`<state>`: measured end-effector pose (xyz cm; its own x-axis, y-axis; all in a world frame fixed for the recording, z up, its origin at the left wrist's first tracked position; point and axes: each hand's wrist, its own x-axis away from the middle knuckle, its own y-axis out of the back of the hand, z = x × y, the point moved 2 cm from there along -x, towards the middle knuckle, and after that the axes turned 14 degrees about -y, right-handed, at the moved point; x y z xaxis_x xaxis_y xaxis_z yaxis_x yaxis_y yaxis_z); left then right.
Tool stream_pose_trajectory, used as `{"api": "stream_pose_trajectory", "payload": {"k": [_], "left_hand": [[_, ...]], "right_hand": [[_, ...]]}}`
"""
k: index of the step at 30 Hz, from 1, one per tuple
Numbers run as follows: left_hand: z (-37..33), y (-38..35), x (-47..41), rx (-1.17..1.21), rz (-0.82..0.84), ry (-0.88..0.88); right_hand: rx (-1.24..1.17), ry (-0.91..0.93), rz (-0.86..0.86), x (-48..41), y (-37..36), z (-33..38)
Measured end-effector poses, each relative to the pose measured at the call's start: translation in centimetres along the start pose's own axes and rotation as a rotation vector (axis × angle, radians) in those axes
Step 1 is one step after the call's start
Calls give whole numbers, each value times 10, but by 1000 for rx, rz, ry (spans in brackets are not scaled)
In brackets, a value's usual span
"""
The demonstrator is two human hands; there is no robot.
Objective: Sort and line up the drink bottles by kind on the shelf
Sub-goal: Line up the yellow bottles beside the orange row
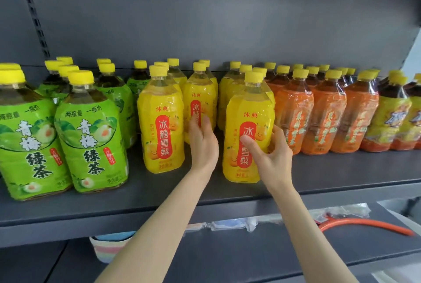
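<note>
Head cam: both hands on yellow bottles on the dark shelf (341, 169).
So the right hand (271, 153) grips the front yellow bottle (249, 109), thumb across the label, fingers (276, 133) curled round its right side; it's upright near the shelf's front edge. Just left of it, the left hand (202, 144) has fingers straight, tips on a rear yellow bottle (199, 98) 1 row back. The green tea bottles (88, 141) are well left of it, the orange bottles (293, 112) just right.
</note>
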<state>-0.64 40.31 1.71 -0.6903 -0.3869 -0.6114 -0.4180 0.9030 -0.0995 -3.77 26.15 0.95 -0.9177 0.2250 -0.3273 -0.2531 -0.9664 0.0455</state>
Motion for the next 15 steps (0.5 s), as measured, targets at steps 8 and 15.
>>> {"api": "stream_pose_trajectory", "payload": {"k": [8, 15], "left_hand": [[35, -20, -31, -308, -49, 178], [37, -18, -38, -357, -69, 125]], "right_hand": [[-34, -5, 113, -17, 30, -7], [-59, 37, 92, -25, 37, -13]]}}
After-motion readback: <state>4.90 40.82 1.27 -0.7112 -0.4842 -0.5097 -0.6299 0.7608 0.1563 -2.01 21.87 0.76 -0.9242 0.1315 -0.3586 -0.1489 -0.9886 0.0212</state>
